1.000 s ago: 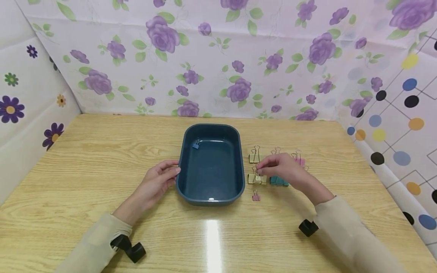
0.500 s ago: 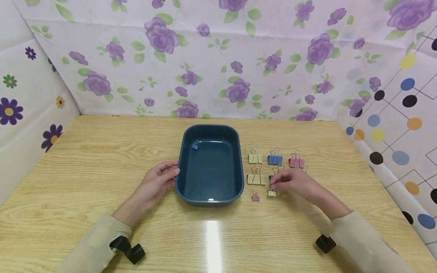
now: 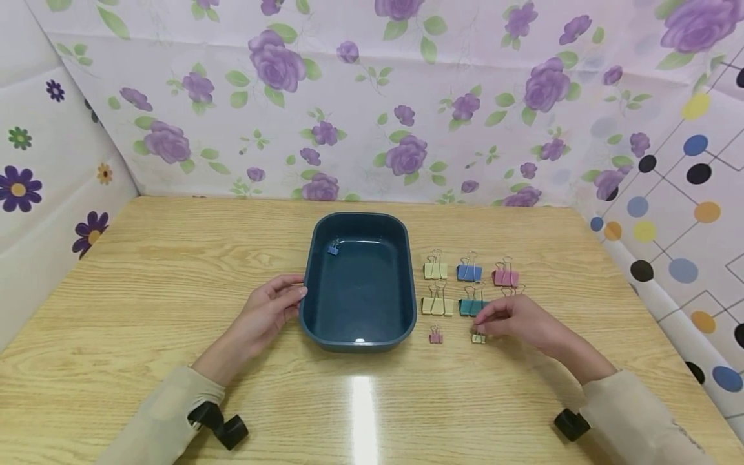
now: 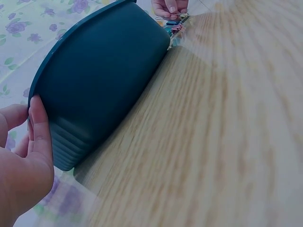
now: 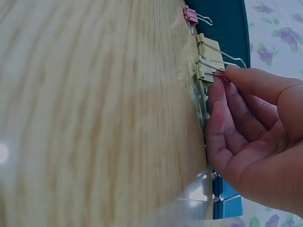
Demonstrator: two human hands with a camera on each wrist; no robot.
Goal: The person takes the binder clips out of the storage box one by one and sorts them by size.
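Note:
A dark blue-green tray point(image 3: 358, 345) stands on the table with a small blue binder clip point(image 3: 333, 248) inside, near its far left corner. At its left side, my left hand point(image 3: 264, 313) holds the rim, thumb at the edge and fingers along the outer wall point(image 4: 94, 80). Right of the tray, my right hand point(image 3: 517, 323) pinches a small yellow binder clip point(image 3: 478, 338) by its wire handle, body downward. In the right wrist view this small clip point(image 5: 203, 73) overlaps a larger yellow clip. A small pink binder clip point(image 3: 436, 338) lies nearer the tray.
Larger binder clips form rows right of the tray: two yellow ones, the farther yellow clip point(image 3: 435, 271) and nearer yellow clip point(image 3: 436, 307), a blue clip point(image 3: 469, 274), a pink clip point(image 3: 506, 278) and a teal clip point(image 3: 469, 307). Another is mostly hidden behind my right hand.
My right hand has carried the small yellow clip from over the large yellow clip toward the right and nearer to me. My left hand and the tray have stayed put.

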